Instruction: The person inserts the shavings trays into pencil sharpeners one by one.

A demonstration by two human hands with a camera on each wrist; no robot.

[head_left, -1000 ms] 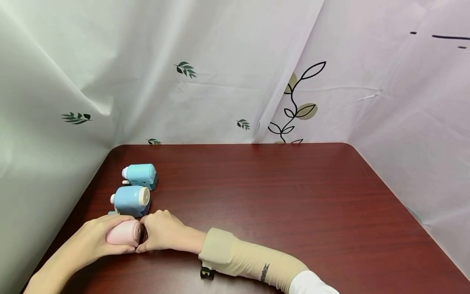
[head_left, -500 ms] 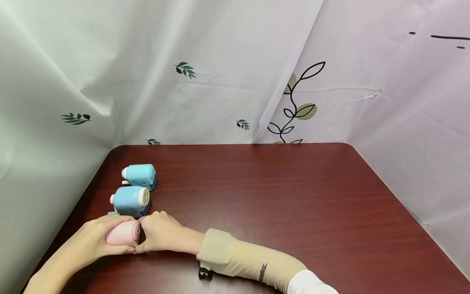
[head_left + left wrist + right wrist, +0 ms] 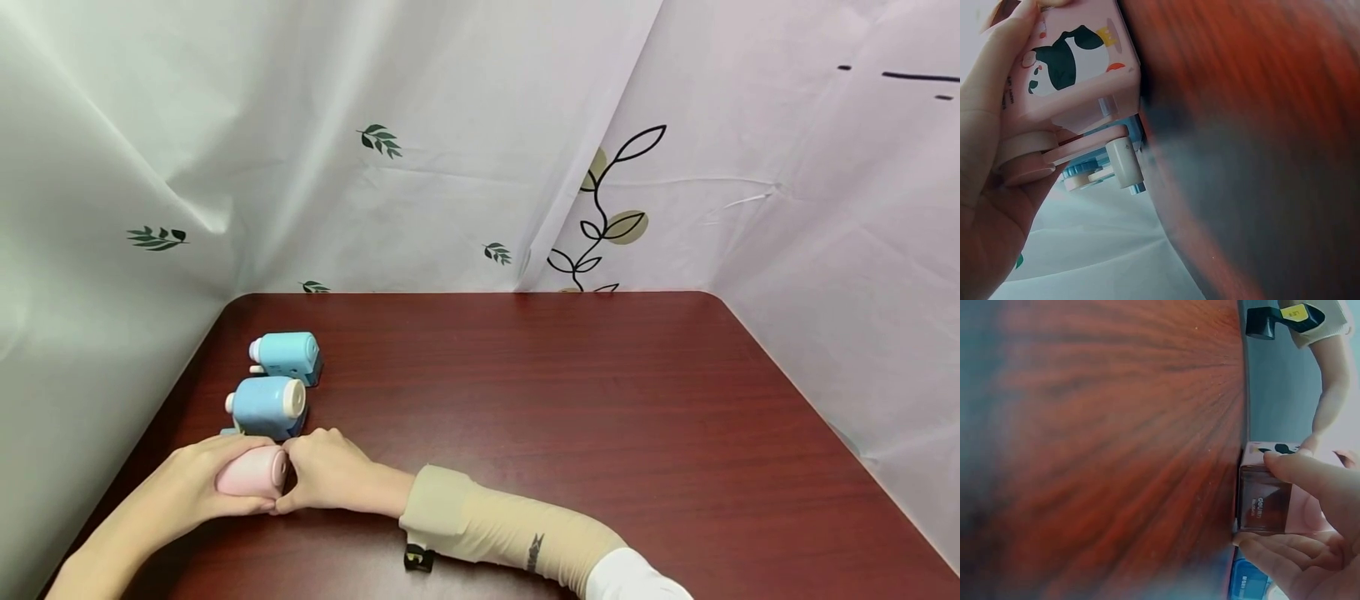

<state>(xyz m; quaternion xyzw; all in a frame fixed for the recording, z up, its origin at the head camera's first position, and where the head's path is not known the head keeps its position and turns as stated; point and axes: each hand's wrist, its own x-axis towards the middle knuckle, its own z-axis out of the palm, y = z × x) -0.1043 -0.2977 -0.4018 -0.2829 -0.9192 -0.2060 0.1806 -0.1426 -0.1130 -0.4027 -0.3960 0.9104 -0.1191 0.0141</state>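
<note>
A pink pencil sharpener point(image 3: 247, 473) with a panda picture lies at the table's left front. My left hand point(image 3: 183, 487) grips its body from the left, thumb on the near side and fingers over the far side. In the left wrist view its pink crank point(image 3: 1088, 145) ends in a white knob point(image 3: 1124, 162). My right hand point(image 3: 333, 473) pinches the opposite end between thumb and fingers. There, the right wrist view has a dark see-through shavings drawer point(image 3: 1264, 500) between thumb and fingertips, seated in the body.
Behind the pink sharpener stand a blue pencil sharpener point(image 3: 262, 406) and, farther back, a turquoise one point(image 3: 288, 354). The dark red tabletop point(image 3: 540, 400) stretches to the right. White printed cloth point(image 3: 450, 167) hangs at the back and both sides.
My right hand has shifted slightly left, closer in against the sharpener's end. The left hand and the sharpeners have barely moved.
</note>
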